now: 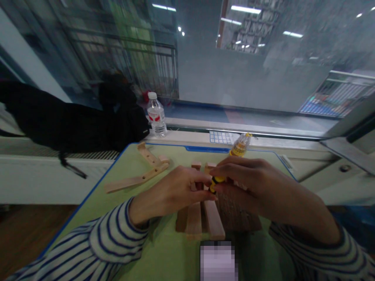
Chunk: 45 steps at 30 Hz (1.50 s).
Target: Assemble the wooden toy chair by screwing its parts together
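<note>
Over the middle of the green table, my left hand (pixel 178 189) and my right hand (pixel 254 187) meet with their fingers closed. Between their fingertips is a small yellow-and-black object (pixel 218 180), mostly covered, so its exact kind is hidden. Both hands grip it, the left from its side and the right around it. Below lie two pale wooden strips (pixel 215 220), side by side, on a brown wooden board (pixel 238 214). Their middle parts are hidden by my fingers. To the left rests an angled wooden piece with holes (pixel 150 173).
A clear bottle with a yellow tip (pixel 240 145) stands behind my right hand. A phone-like object (pixel 219 261) lies at the near edge. Beyond the table (pixel 129 168) are a water bottle (pixel 157 117), a black bag (pixel 79 125) and a window.
</note>
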Motion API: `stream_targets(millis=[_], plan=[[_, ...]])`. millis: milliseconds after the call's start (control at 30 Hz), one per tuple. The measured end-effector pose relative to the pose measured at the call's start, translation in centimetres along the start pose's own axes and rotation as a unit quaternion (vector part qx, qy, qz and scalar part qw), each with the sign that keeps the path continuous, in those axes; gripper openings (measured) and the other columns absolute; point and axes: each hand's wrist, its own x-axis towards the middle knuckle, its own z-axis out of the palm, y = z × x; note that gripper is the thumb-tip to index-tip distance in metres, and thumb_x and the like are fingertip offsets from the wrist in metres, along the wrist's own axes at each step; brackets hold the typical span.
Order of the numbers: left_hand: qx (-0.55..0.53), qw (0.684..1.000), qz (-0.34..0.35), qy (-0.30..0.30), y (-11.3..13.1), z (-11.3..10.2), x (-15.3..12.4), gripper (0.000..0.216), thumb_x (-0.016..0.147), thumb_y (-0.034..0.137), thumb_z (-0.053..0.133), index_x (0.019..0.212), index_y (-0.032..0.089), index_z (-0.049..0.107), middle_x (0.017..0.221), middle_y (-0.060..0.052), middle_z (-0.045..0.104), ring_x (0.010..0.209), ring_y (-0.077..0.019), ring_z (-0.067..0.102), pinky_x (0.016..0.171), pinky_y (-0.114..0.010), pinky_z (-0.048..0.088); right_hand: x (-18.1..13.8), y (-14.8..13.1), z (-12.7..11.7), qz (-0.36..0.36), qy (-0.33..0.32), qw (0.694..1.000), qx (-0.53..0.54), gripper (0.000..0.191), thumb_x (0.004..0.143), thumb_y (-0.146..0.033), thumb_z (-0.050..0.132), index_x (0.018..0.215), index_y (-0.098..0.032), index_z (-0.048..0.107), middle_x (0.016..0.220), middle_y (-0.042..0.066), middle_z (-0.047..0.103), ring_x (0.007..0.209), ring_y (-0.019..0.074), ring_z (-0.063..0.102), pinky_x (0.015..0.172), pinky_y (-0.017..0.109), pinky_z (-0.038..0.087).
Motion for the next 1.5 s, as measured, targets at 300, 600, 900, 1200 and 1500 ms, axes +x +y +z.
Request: stream_targets(millis=[300,600,900,1200,1500], plan=[[-0.006,1.000,-0.007,0.013,0.09,0.19,0.03,0.021,0.086,0.038,0.059,0.085,0.020,0.069,0.073,0.003,0.061,0.065,-0.0093,0.055,0.058,-0.020,0.034,0.09,-0.09,0.18,-0.017,0.016,1.000,0.003,0.025,0.092,-0.025,0.050,0.116,-0.017,0.056,0.109,0.007,0.065,0.096,0.0183,0.061,0.084,0.032,0.048],[-0.003,1.000,0.012,-0.027,-0.31,0.13,0.07,0.021,0.091,0.034,0.054,0.084,0.018,0.065,0.077,0.003,0.063,0.070,-0.0096,0.056,0.061,-0.020,0.035,0.08,-0.17,-0.03,-0.017,0.013,1.000,-0.005,0.022,0.094,-0.023,0.046,0.109,-0.018,0.061,0.097,0.006,0.067,0.091,0.0180,0.063,0.079,0.031,0.049],[-0.022,0.998,0.008,-0.053,-0.09,-0.12,-0.09,0.021,0.093,0.028,0.048,0.086,0.017,0.064,0.077,0.002,0.063,0.071,-0.0106,0.056,0.061,-0.021,0.035,-0.01,-0.37,0.01,0.001,0.007,1.000,-0.008,0.021,0.094,-0.028,0.049,0.108,-0.019,0.061,0.095,0.006,0.066,0.086,0.0174,0.063,0.074,0.030,0.048],[0.012,1.000,0.005,-0.005,-0.23,0.27,0.00,0.021,0.088,0.039,0.058,0.086,0.020,0.066,0.075,0.004,0.062,0.067,-0.0095,0.055,0.057,-0.021,0.032,0.20,-0.20,0.18,0.003,0.003,1.000,-0.014,0.021,0.094,-0.029,0.048,0.107,-0.018,0.060,0.095,0.006,0.066,0.085,0.0172,0.063,0.073,0.030,0.048],[0.020,1.000,-0.001,-0.023,0.00,0.00,-0.01,0.023,0.090,0.037,0.054,0.085,0.018,0.066,0.075,0.003,0.063,0.069,-0.0102,0.056,0.060,-0.021,0.033,-0.11,-0.46,-0.16,-0.039,0.023,0.999,-0.012,0.028,0.094,-0.022,0.047,0.119,-0.016,0.057,0.115,0.008,0.066,0.101,0.0183,0.062,0.088,0.031,0.049]])
